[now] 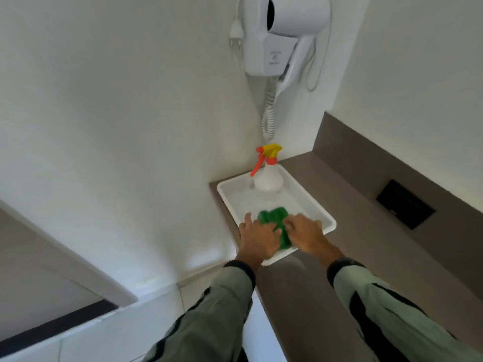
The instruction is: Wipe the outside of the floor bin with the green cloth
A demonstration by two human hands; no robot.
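Observation:
The green cloth (274,218) lies bunched in the near part of a white tray (311,202) on a brown counter. My left hand (257,237) rests on the cloth's left side, fingers curled onto it. My right hand (305,232) is on its right side, fingers bent over the fabric. Both hands cover the near part of the cloth. No floor bin is in view.
A white spray bottle (268,176) with a yellow and orange trigger stands at the tray's far end. A wall-mounted hair dryer (279,37) with a coiled cord hangs above. A black socket plate (405,203) sits in the counter's back panel. White wall to the left.

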